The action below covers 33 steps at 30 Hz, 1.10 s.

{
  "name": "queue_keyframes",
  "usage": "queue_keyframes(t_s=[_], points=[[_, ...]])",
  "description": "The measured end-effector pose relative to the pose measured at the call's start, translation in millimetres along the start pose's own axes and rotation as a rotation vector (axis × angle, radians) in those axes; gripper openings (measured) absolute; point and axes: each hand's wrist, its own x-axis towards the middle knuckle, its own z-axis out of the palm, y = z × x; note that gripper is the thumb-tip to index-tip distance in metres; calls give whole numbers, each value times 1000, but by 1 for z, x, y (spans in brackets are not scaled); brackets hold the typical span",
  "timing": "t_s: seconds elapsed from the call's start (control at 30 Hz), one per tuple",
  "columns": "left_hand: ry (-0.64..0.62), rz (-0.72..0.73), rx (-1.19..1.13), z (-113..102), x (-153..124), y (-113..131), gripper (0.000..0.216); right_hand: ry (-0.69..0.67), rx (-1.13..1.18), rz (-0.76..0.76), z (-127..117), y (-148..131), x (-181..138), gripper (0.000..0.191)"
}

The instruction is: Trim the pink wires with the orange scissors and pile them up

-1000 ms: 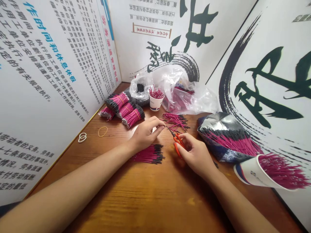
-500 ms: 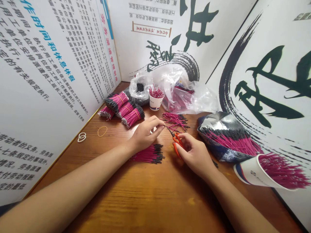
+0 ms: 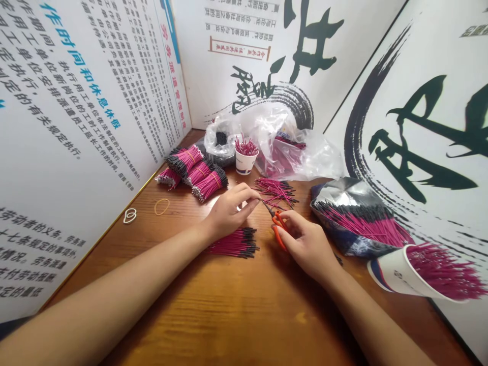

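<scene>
My left hand is pinched, fingertips together, holding a thin pink wire piece up to the tips of the orange-handled snips. My right hand is closed round the snips' handles. A loose pile of pink wire pieces with black ends lies just behind the snips. Another laid-out bunch of the same wires lies under my left wrist on the wooden table.
Banded wire bundles lie at the back left, with rubber bands and a white ring beside them. A paper cup of wires stands before clear plastic bags. A silver bag and tipped cup hold wires at right. Printed panels wall in the table.
Almost nothing differs. Both hands stay together at the snips; the view shifted very slightly.
</scene>
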Motion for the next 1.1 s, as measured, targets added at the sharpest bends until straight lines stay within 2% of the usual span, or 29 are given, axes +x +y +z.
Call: queue_keyframes(t_s=[1.1], points=[[3,-10,6,0,1,2,14,15,12,10,3,-2,1,20]])
